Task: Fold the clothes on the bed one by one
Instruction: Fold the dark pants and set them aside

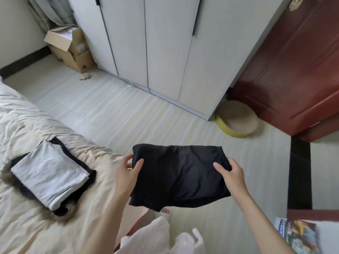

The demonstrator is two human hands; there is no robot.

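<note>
The left hand (129, 172) grips the left edge of a folded black garment (178, 177), with the thumb on top and the other fingers under the cloth. The right hand (232, 174) grips the right edge in the same way, thumb on top. Between the two hands the garment is held up in the air, above the floor (113, 110) and just beside the edge of the bed (27, 226). On the cream bed cover, to the left, lies a folded white garment (49, 173) on top of a dark garment with a fur trim (12, 182). Farther away stand a white wardrobe (165, 43), a cardboard box (73, 50) and a round yellow tray (236, 119) on the floor.
</note>
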